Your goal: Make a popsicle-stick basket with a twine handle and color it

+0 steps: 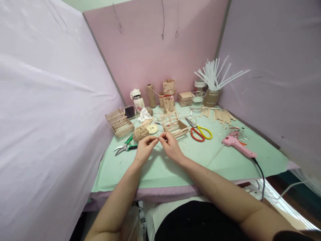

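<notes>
The left hand point(146, 149) and the right hand point(171, 147) meet above the front part of the green counter point(170, 177). On each hand the thumb and the forefinger are closed in a pinch, and the fingertips of both hands come very near to each other. If some small piece is between them, I cannot tell.

Just behind the right hand stands a small wooden box point(180, 133), which is partly hidden by this hand. Just behind the left hand is a ball of twine point(140, 133), and near it lies a pale disc point(152, 128). To the left of the left hand are the shears point(125, 147), with their blades apart.

On the right side of the box lie the scissors point(193, 125), which have one red handle and one yellow. Farther to the right there is a pink glue gun point(238, 144) with a dark cable. Behind these, flat wooden sticks point(223, 117) are spread near a clear cup point(198, 104), and white sticks point(213, 74) stand in a brown pot point(212, 98).
</notes>
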### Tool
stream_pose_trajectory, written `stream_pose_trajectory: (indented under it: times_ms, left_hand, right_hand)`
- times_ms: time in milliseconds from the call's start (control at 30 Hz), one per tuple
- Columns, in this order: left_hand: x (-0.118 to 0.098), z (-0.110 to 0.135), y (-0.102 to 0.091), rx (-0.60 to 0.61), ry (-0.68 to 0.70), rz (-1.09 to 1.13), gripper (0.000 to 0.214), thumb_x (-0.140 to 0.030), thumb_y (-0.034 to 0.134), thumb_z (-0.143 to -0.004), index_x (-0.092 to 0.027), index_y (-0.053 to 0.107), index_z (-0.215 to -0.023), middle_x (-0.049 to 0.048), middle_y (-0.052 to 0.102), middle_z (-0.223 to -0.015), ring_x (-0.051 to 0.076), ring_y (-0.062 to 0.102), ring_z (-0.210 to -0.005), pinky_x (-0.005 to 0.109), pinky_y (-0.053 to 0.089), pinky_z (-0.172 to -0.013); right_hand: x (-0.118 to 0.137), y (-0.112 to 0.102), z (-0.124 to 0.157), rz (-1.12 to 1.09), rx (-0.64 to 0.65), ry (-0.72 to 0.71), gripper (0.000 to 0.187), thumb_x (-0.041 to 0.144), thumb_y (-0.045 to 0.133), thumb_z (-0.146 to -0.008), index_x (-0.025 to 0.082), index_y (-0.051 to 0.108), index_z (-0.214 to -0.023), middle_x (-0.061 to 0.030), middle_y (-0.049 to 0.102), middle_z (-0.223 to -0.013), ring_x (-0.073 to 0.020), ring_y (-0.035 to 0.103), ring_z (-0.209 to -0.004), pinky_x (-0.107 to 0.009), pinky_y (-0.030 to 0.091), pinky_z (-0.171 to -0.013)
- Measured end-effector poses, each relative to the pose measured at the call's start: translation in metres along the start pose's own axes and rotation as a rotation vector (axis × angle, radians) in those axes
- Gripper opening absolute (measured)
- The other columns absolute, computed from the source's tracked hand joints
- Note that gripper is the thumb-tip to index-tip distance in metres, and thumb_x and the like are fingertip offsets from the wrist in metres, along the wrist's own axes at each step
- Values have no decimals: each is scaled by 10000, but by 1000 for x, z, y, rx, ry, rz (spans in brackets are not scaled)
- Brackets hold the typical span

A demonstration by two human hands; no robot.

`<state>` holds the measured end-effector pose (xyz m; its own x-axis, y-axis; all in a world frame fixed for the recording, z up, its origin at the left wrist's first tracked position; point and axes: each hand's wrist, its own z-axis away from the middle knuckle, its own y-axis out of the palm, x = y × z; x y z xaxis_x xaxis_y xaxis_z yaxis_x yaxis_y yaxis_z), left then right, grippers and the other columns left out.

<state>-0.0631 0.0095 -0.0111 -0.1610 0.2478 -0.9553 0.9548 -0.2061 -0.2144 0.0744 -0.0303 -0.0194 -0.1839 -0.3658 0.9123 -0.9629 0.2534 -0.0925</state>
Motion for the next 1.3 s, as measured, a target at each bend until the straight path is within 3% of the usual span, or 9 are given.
stream_pose_trajectory:
  times_ms: [167, 300, 467, 600, 767, 1067, 1300]
  left_hand:
    - [2, 0, -2, 55, -80, 24, 263, -408, 723, -724, -148, 724, -764, 10, 650, -679, 104, 503, -589, 235, 400, -573]
    - [2, 0, -2, 56, -83, 28, 253, -389, 714, -732, -142, 727, -788, 17, 662, -714, 104, 508, -605, 235, 404, -585]
    - [2, 1, -1, -51, 102, -121, 179, -311, 673, -772, -152, 737, -823, 51, 704, -806, 153, 597, -735, 264, 458, -681]
    - [3, 3, 0, -108, 293, -273, 136, -260, 634, -820, -165, 731, -837, 50, 680, -810, 148, 597, -734, 256, 465, -662]
    - [1, 5, 1, -117, 395, -335, 122, -238, 616, -851, -168, 716, -844, 44, 662, -787, 137, 584, -705, 243, 466, -630]
    - [3, 6, 2, -60, 385, -316, 111, -224, 612, -857, -174, 710, -869, 28, 651, -776, 125, 565, -684, 236, 458, -626]
    - [0, 6, 2, -26, 366, -313, 141, -214, 601, -855, -180, 717, -927, 19, 636, -753, 121, 545, -661, 236, 451, -621]
  right_hand:
    - [-1, 1, -1, -8, -3, 6, 140, 331, 513, -859, 213, 547, -792, -17, 587, -798, -175, 545, -756, -303, 449, -717]
    - [-1, 0, -1, -19, -12, 28, 143, 332, 512, -855, 208, 548, -792, -10, 590, -786, -171, 545, -743, -300, 447, -720]
    - [-2, 0, -2, -20, -5, 62, 147, 331, 509, -841, 203, 550, -781, -12, 589, -781, -171, 544, -741, -304, 444, -720]
    - [-4, 2, -2, -42, -5, 66, 143, 333, 581, -795, 201, 551, -843, -14, 588, -816, -159, 543, -716, -285, 444, -649]
    - [-4, 1, -1, -4, -15, -2, 127, 330, 578, -831, 203, 573, -830, -20, 587, -831, -153, 545, -722, -280, 448, -647]
    - [-1, -4, -3, 93, -58, -113, 120, 267, 505, -886, 216, 545, -785, -30, 564, -826, -181, 532, -794, -308, 439, -728]
    - [-3, -3, -3, 75, -65, -73, 116, 282, 495, -878, 219, 534, -789, -32, 567, -833, -186, 529, -792, -315, 431, -737]
